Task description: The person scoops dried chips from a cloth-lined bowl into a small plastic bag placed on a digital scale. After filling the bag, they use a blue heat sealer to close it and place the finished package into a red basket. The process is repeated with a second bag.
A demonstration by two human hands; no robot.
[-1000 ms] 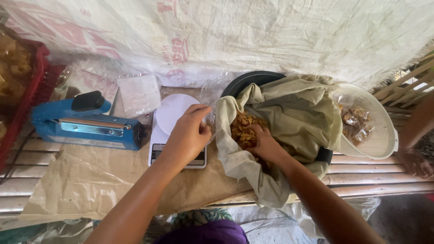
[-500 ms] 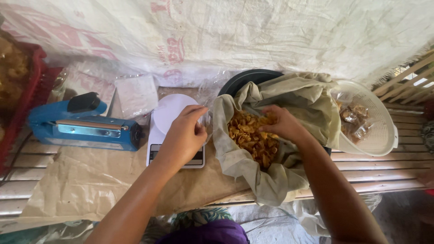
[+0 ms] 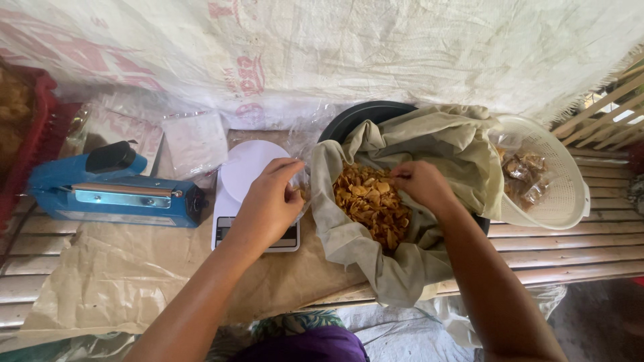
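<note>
My left hand [image 3: 270, 202] is over the white kitchen scale [image 3: 245, 175], fingers pinched on the rim of a small clear plastic bag [image 3: 300, 175] that holds a few golden chips. My right hand [image 3: 420, 186] reaches into the pile of golden fried chips [image 3: 365, 200], fingers closed on some of them. The chips lie in a beige cloth [image 3: 443, 151] lining a black round basin [image 3: 365, 115].
A blue heat sealer [image 3: 107, 189] lies at the left on brown paper [image 3: 100, 281]. A white plastic colander [image 3: 553, 177] with packed chip bags stands at the right. A red crate [image 3: 40, 137] is at far left, and empty clear bags [image 3: 194, 141] lie behind the scale.
My right hand came up out of the chips and shifted right and back, leaving the pile more exposed. My left hand stayed over the scale with the bag.
</note>
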